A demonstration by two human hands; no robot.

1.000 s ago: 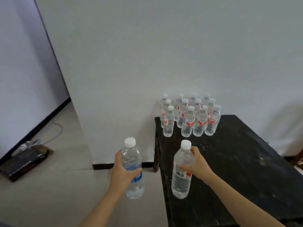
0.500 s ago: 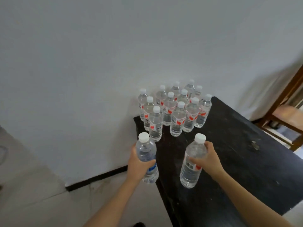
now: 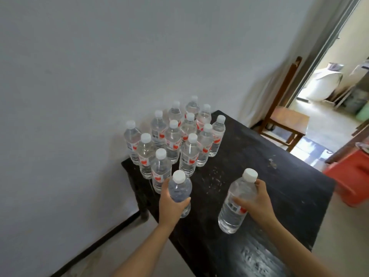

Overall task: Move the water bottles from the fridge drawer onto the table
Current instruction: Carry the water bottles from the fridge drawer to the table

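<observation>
The person's left hand point(image 3: 169, 208) is wrapped round a water bottle point(image 3: 179, 186), holding it tight at the middle. This bottle stands up straight w/ a white cap, over the near left edge of the black table point(image 3: 269, 186). Can't tell if its bottom sits on the table.

The right hand point(image 3: 257, 202) holds a second bottle point(image 3: 229, 216) near its top, fingers & thumb curled round it. That one leans a bit, top to the right. It is over the middle of the table, well apart from the first. Can't tell if it touches the table top either.

A bunch of other bottles point(image 3: 175, 136) stands in rows at the far left corner of the table, by the white wall point(image 3: 99, 76). The left hand's bottle is just in front of the nearest one.

To the far right there's a wood chair point(image 3: 287, 120) & a red plastic thing point(image 3: 357, 182) on the floor.
</observation>
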